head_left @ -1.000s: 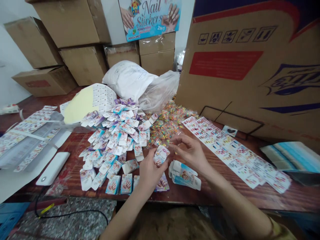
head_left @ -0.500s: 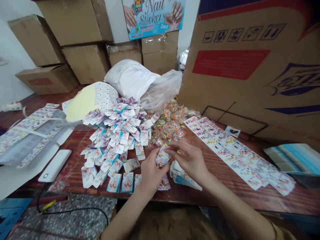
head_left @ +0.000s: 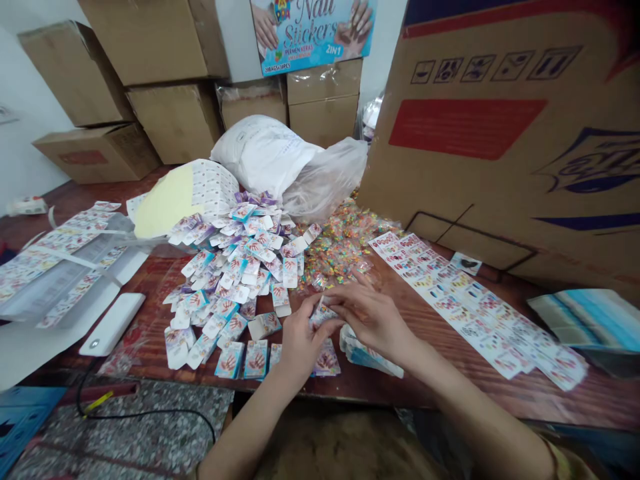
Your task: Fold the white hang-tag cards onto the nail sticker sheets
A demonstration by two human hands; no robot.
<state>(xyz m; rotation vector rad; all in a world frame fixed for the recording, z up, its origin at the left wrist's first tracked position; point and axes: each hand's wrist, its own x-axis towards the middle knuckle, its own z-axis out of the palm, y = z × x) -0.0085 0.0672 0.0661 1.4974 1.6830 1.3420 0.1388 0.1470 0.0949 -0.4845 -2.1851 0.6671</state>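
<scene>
Between my hands is a small printed card box, raised a little above the table's front part. My left hand is closed around it from the left. The fingers of my right hand are closed on its upper right side and cover much of it. Below, several filled-looking small boxes lie in a row along the table's front edge. A stack of flattened cartons lies under my right hand. Left of my hands spreads a big heap of small open boxes. Behind them lie colourful candy packets.
Sticker sheets lie to the right, before a large carton. A white sack and stacked cartons stand at the back. At left are a white power bank with a cable and wrapped sheets.
My right hand has moved in over the box and its fingers now hide more of it. The box's printed front shows less than before. The view has shifted slightly.
</scene>
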